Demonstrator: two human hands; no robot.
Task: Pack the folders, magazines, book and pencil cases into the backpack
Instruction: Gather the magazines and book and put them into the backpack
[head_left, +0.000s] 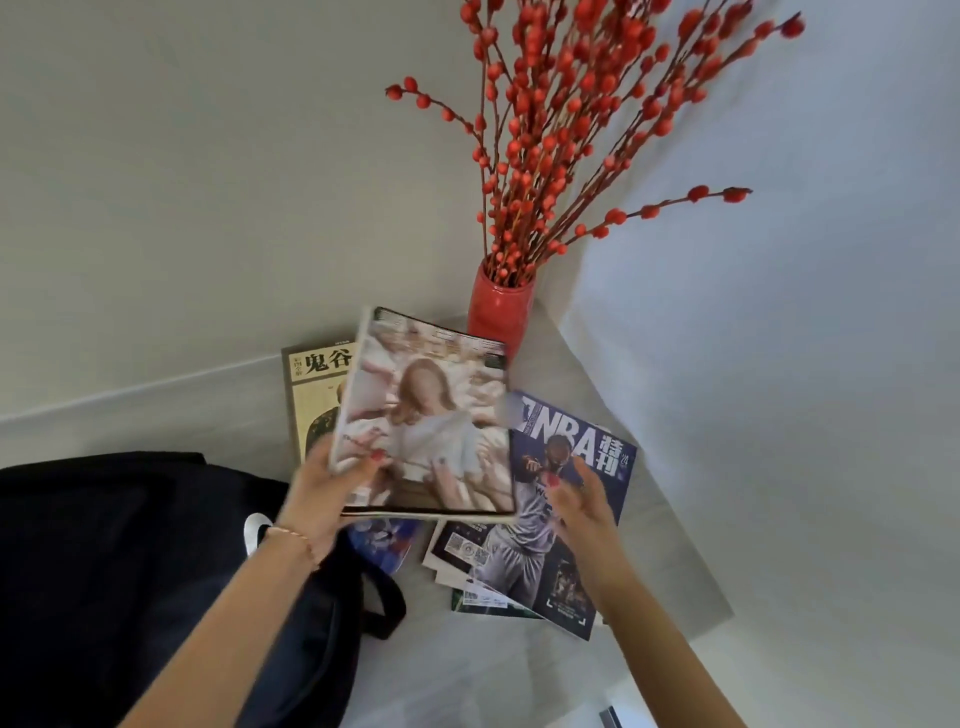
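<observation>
Left hand (324, 488) pinched glossy magazine (426, 415) by its corner, lifted just right of soft black backpack (130, 561). Right hand (576, 499) spread empty over NBA magazine (566, 499), flat on table (249, 410).

Left hand (332, 486): closed on the lower-left corner of a glossy magazine with a pale, blurred cover photo (431, 415), which is held tilted above the table.
Right hand (582, 499): fingers spread, nothing gripped, seen above a blue NBA magazine (571, 519).
Blue NBA magazine: laid on other printed sheets on the light grey table (649, 519).
Yellow book with black Chinese characters (311, 395): partly covered by the held magazine.
Black fabric backpack (130, 571): placed at left.
Red ceramic vase of red-berried branches (501, 312): set behind the magazines.
</observation>
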